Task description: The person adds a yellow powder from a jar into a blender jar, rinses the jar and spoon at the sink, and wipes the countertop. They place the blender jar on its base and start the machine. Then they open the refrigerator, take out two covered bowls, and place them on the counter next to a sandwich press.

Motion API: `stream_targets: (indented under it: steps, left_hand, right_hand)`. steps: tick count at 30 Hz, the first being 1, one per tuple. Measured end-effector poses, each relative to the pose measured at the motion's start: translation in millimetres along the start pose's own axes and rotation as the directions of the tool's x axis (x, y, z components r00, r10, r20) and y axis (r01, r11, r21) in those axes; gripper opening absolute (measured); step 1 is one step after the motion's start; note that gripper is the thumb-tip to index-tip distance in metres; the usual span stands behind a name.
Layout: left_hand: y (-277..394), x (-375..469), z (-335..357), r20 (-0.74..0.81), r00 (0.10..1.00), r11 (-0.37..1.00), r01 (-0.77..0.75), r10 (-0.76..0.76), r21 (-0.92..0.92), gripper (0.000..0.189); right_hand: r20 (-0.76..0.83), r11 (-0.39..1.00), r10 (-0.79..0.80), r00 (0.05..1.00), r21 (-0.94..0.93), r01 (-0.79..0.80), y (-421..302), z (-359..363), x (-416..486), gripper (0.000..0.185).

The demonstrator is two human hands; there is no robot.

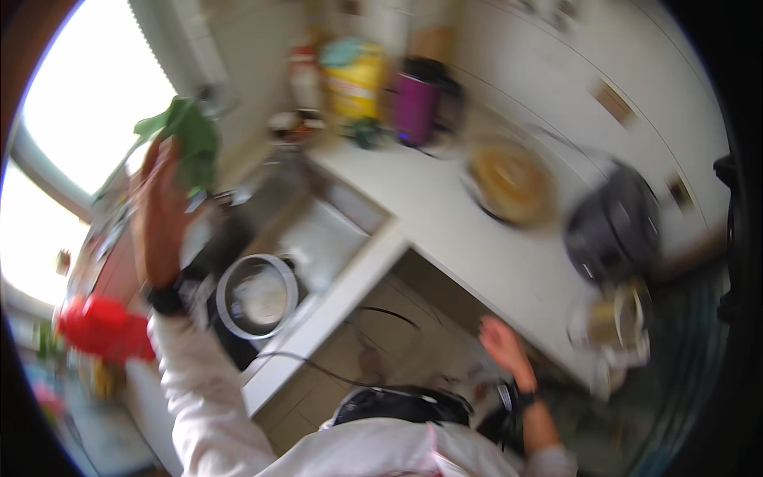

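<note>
My left hand [158, 220] is raised at the left, by the bright window. Its fingers meet a green cloth [199, 140]; blur hides whether they grip it. Below that arm, at the sink [325, 238], a round metal pot [290, 292] holds something whitish. My right hand [505, 346] hangs low beside the counter's front edge, fingers loosely bent, with nothing seen in it. Each wrist wears a dark band.
On the white counter [441, 220] stand a purple appliance [414, 110], a yellow bag [357, 83], a round yellow-brown item [509, 182], and a dark rice cooker [614, 229]. Clear containers [614, 322] sit near its right end. A red plastic object [104, 328] is left. A cable [310, 362] crosses low.
</note>
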State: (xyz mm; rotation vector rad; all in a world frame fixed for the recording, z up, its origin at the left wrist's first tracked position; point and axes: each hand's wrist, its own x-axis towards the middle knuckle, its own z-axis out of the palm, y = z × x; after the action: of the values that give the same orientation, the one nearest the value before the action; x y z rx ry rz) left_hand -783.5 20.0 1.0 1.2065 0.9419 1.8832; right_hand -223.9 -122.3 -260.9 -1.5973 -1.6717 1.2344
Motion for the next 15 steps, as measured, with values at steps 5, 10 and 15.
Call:
stream_targets:
  steps: [5,10,15]
  left_hand:
    - [-66.9,-120.1,167.8,0.245,0.805,0.838,0.542,-0.540,0.068,0.034]
    - [-123.1,-226.5,279.9,0.772,0.246,0.729,0.575,-0.586,0.371,0.034]
    - [-124.6,-251.3,313.0,0.789,0.242,0.768,0.504,-0.565,0.395,0.038]
  right_hand:
    - [-0.012,0.749,-0.361,0.932,0.592,0.298,-116.6,-10.9,52.6,0.072]
    - [0.010,0.627,-0.034,0.999,0.779,0.014,-95.5,-44.8,15.0,0.040]
    - [-0.357,0.541,0.243,0.902,0.821,0.180,6.0,-105.1,-105.0,0.027]
